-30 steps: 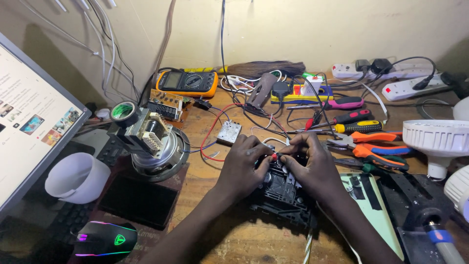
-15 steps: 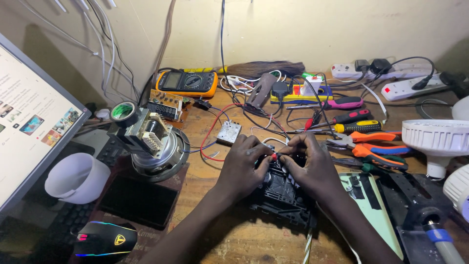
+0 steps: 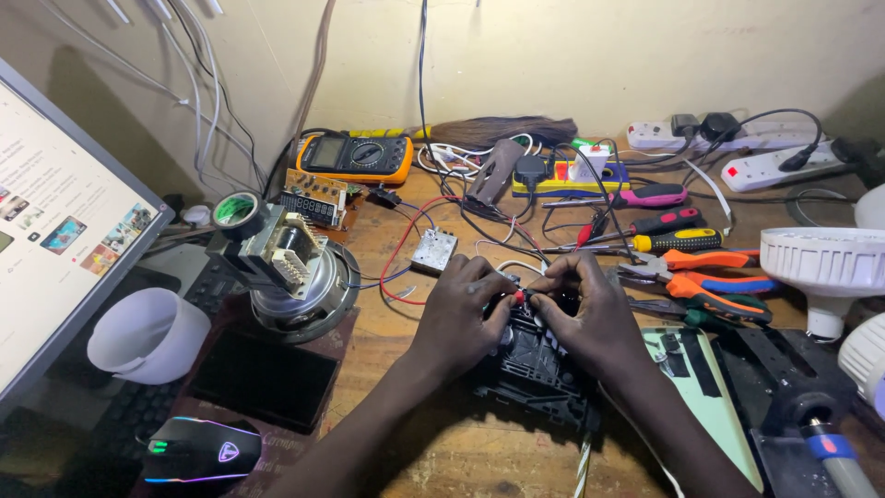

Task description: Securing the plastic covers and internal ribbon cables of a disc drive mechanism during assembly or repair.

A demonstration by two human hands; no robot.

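A black plastic electronic module (image 3: 539, 369) lies on the wooden bench (image 3: 461, 452) in front of me. My left hand (image 3: 461, 314) and my right hand (image 3: 590, 318) rest on its far end, fingertips pinched together around a small red-tipped part with thin wires (image 3: 519, 297). The fingers hide most of that part. Red, white and black wires run from it toward a small square circuit board (image 3: 434, 249).
Left: a monitor (image 3: 55, 231), white cup (image 3: 147, 334), motor part (image 3: 295, 267), mouse (image 3: 194, 447), green tape roll (image 3: 236, 209). Back: an orange multimeter (image 3: 355, 157), power strips (image 3: 737, 152). Right: screwdrivers (image 3: 678, 242), orange pliers (image 3: 710, 277), white lamp bulbs (image 3: 825, 267).
Both hands stay on the black module with only slight finger movement around the red-tipped part. Everything else on the bench is unmoved.
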